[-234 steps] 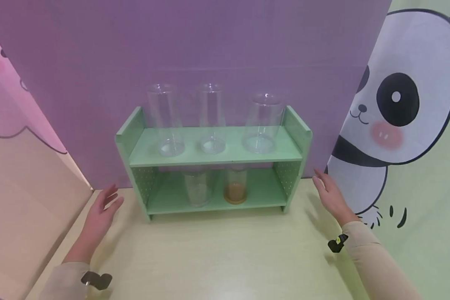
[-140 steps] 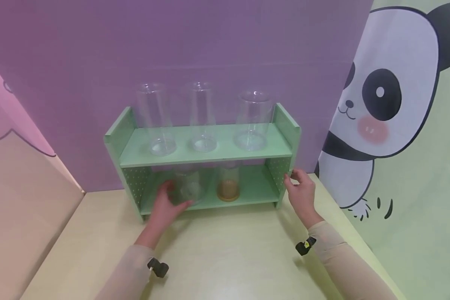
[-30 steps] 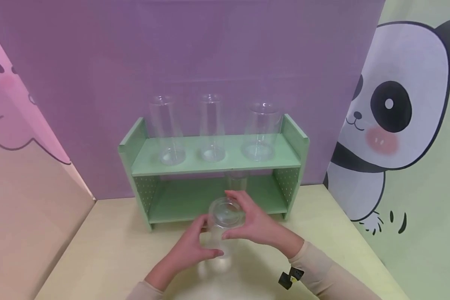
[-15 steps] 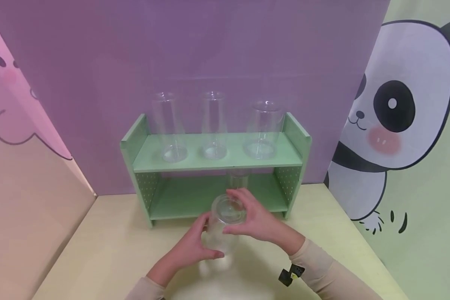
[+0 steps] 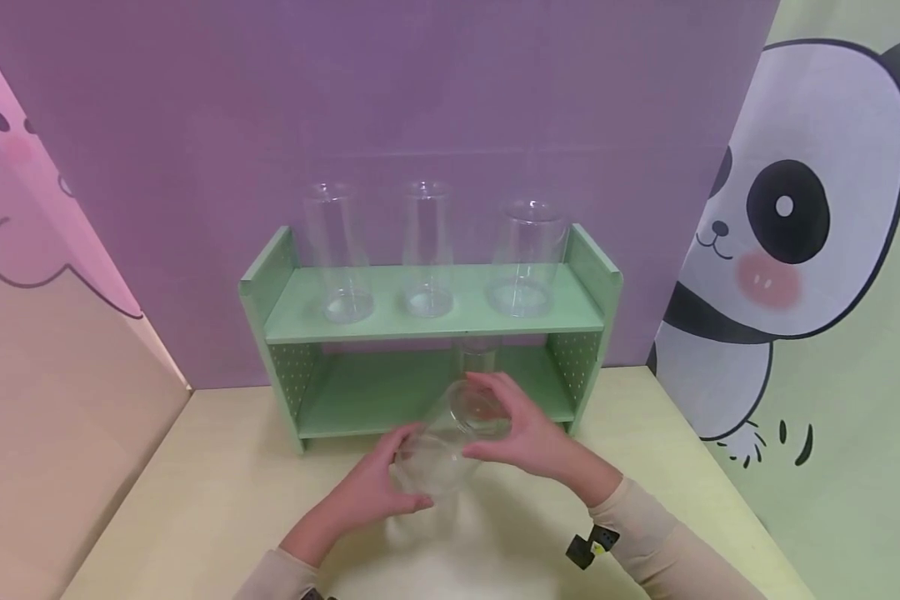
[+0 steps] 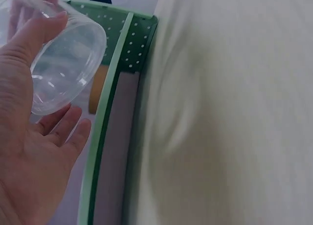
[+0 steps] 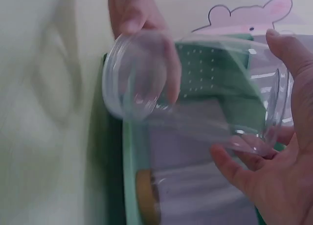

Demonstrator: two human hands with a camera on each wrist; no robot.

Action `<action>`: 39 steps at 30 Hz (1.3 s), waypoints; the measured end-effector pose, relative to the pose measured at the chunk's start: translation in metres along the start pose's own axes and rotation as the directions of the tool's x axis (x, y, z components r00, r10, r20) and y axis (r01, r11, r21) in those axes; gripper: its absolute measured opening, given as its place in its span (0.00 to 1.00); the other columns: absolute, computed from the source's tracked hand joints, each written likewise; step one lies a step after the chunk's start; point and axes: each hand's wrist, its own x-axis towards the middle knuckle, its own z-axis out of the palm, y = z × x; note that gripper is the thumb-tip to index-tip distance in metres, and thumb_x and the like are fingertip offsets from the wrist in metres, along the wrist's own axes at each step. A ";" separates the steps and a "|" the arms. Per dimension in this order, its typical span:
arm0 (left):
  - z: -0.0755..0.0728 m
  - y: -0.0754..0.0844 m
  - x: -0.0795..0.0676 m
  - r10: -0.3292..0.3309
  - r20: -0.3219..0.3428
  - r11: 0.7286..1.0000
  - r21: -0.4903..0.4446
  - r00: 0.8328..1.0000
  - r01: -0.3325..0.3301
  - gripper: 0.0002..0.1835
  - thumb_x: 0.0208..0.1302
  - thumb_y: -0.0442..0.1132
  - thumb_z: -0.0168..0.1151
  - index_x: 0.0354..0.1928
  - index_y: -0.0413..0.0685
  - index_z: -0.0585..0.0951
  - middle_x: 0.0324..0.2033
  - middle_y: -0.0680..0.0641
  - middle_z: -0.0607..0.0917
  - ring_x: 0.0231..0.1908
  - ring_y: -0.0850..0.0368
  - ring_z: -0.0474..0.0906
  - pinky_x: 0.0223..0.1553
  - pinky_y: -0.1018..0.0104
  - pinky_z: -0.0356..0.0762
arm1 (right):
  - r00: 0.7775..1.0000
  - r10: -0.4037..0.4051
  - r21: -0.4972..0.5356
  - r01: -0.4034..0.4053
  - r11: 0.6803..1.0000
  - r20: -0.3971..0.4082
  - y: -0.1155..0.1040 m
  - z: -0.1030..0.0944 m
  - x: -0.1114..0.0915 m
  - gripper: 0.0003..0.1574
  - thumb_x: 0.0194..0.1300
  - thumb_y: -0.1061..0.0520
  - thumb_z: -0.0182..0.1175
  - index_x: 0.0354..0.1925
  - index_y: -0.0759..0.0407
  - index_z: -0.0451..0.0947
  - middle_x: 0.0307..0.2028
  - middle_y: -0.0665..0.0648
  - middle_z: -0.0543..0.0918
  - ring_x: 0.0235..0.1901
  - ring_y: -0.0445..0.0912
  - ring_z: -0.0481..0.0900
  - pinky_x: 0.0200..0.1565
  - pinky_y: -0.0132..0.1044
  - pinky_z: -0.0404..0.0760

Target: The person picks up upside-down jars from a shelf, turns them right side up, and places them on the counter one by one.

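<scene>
A clear, see-through cup [image 5: 437, 454] is held in the air in front of the shelf, lying at a slant with one end up and to the right. My left hand [image 5: 371, 487] grips its lower left end between thumb and fingers. Around the other end, thumb and fingers of my right hand [image 5: 521, 433] hold the cup. In the right wrist view the cup [image 7: 205, 93] spans from one hand to the other. The left wrist view shows a round end of the cup [image 6: 73, 58] beside my left thumb. The cup looks empty.
A green two-tier shelf [image 5: 435, 333] stands against the purple wall. Its upper tier carries three clear cups, the left [image 5: 345, 258], middle [image 5: 427, 250] and right one [image 5: 525, 258]. Another clear cup [image 5: 478, 354], with a wooden base [image 7: 146, 198], stands below, partly behind my right hand.
Since 7.8 s ago, the cup has left the lower tier and both hands have come together on it. Over the last second it has tipped further, its upper end moving right.
</scene>
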 end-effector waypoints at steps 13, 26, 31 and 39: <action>-0.043 0.009 -0.006 0.118 -0.030 0.989 0.093 0.993 -0.115 0.53 0.53 0.44 0.89 0.81 0.56 0.69 0.73 0.49 0.74 0.74 0.39 0.71 0.74 0.30 0.70 | 0.990 -0.009 0.152 -0.013 0.988 0.140 0.040 -0.009 -0.015 0.63 0.65 0.63 0.79 0.87 0.56 0.54 0.73 0.69 0.69 0.72 0.65 0.73 0.65 0.49 0.86; -0.034 0.006 -0.004 0.143 -0.063 0.951 -0.267 0.988 -0.155 0.62 0.60 0.31 0.84 0.89 0.57 0.54 0.83 0.37 0.61 0.77 0.29 0.66 0.72 0.49 0.78 | 0.998 -0.009 0.475 -0.020 0.880 0.059 0.053 0.007 -0.017 0.59 0.65 0.77 0.70 0.84 0.65 0.50 0.75 0.79 0.63 0.73 0.76 0.68 0.64 0.53 0.87; -0.031 0.007 0.001 0.155 -0.128 0.934 -0.304 0.980 -0.188 0.56 0.63 0.28 0.80 0.88 0.51 0.57 0.82 0.35 0.63 0.75 0.29 0.68 0.67 0.59 0.82 | 0.999 0.014 0.503 -0.036 0.864 0.048 0.058 0.017 -0.020 0.58 0.66 0.75 0.70 0.84 0.63 0.50 0.75 0.78 0.65 0.70 0.73 0.75 0.59 0.50 0.90; -0.033 0.013 0.005 0.181 -0.189 0.930 -0.287 0.965 -0.230 0.54 0.62 0.31 0.81 0.86 0.47 0.61 0.82 0.35 0.64 0.76 0.26 0.67 0.65 0.59 0.82 | 0.999 -0.006 0.430 -0.016 0.903 0.052 0.069 0.027 -0.021 0.57 0.65 0.72 0.74 0.82 0.63 0.54 0.74 0.72 0.68 0.74 0.67 0.73 0.68 0.49 0.83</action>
